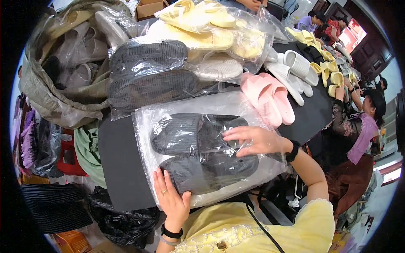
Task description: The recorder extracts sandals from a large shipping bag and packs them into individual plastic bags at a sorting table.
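Note:
A pair of black slide slippers (175, 135) lies side by side inside a clear plastic bag (263, 168) on the dark table in front of me. My left hand (172, 201) rests at the bag's near left edge, beside the toe of the nearer slipper, with its fingers stretched out. Across the far slipper's right end, my right hand (259, 141) lies on the film, fingers spread. Neither hand grips anything. More clear bags lie under this one, and the film's glare hides parts of the slippers.
Bagged black slippers (147, 88) and bagged yellow slippers (198, 36) are piled beyond. Pink slippers (270, 99) sit to the right, white ones (295, 69) behind them. A large sack (36, 84) of bagged slippers stands left. Co-workers, including one person (358, 118), are along the table's right side.

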Demonstrator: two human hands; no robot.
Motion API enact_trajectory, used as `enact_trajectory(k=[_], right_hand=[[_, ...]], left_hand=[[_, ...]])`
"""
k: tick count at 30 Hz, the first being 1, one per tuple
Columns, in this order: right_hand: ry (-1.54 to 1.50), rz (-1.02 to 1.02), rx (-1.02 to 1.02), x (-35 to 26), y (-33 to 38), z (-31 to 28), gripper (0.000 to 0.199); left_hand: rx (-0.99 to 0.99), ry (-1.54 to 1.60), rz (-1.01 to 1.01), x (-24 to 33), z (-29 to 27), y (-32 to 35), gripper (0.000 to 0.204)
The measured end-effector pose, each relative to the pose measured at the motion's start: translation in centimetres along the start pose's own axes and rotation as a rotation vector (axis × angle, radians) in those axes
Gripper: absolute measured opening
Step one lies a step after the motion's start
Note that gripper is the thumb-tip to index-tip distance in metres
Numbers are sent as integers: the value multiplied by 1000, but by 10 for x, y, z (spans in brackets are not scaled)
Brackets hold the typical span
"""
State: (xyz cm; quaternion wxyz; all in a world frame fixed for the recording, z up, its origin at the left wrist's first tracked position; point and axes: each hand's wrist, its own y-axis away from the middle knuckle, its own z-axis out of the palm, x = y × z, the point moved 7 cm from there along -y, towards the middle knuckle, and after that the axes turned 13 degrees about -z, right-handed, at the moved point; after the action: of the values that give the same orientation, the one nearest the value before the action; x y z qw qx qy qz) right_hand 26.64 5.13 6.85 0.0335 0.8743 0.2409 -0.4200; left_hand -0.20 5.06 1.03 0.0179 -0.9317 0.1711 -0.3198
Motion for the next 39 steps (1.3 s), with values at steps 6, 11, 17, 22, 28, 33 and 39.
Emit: enact_trajectory(k=[6, 11, 17, 22, 28, 33, 39], right_hand=[[-1008, 39, 162, 13, -13, -10, 68], [-533, 196, 247, 18, -6, -20, 52], [-408, 328, 358, 44, 37, -27, 40], [155, 3, 85, 5, 32, -21, 38], [367, -68, -304, -3, -2, 5, 68], [479, -322, -428, -22, -50, 35, 75], [503, -200, -451, -9, -76, 71, 60]], left_hand=[[-3, -7, 8, 0, 0, 2, 76], [0, 4, 11, 0, 0, 4, 76], [11, 1, 11, 4, -1, 1, 75], [8, -14, 4, 4, -2, -2, 75], [28, -16, 22, 3, -2, 0, 76], [47, -10, 27, 3, -2, 2, 75], [62, 11, 4, 2, -1, 3, 78]])
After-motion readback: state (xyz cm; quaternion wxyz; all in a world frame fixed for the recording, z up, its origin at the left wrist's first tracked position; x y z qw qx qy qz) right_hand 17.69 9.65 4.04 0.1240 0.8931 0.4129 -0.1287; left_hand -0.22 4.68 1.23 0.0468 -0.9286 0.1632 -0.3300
